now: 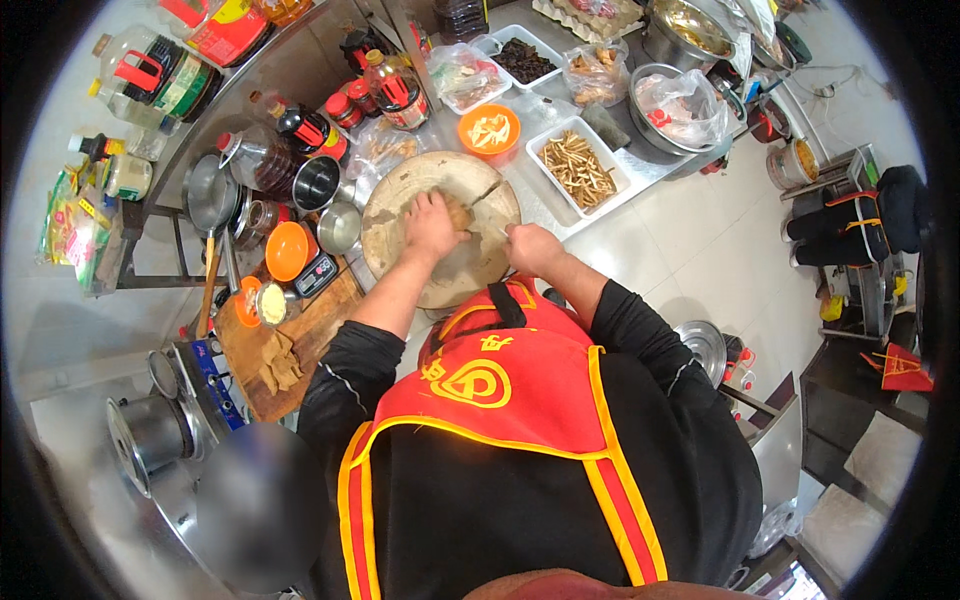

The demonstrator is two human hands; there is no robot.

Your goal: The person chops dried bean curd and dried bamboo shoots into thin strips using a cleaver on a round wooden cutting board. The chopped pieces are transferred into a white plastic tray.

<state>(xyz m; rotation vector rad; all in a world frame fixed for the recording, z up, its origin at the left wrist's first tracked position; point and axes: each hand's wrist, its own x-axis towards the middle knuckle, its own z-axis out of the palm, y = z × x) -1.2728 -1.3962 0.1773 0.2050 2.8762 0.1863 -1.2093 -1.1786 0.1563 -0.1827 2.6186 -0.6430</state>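
Observation:
Before me a round wooden chopping block [390, 266] with a dark crack lies on the metal counter. My left hand [433, 229] presses down on the block with fingers spread, holding a brown piece of food [457, 213] against it. The hand partly covers this piece, and its exact kind is unclear. At the block's right edge my right hand [534, 250] is curled around what appears to be a knife handle. The blade is hard to make out. Just beyond the block stand an orange bowl [489, 131] of pale slices and a white tray [613, 201] of brown strips.
Left of the block are steel pots [340, 227], a digital scale [316, 274] and a wooden board [330, 307]. Sauce bottles [311, 135] stand behind them. A steel basin [651, 135] with a plastic bag sits far right. A blurred shape [262, 506] is at lower left.

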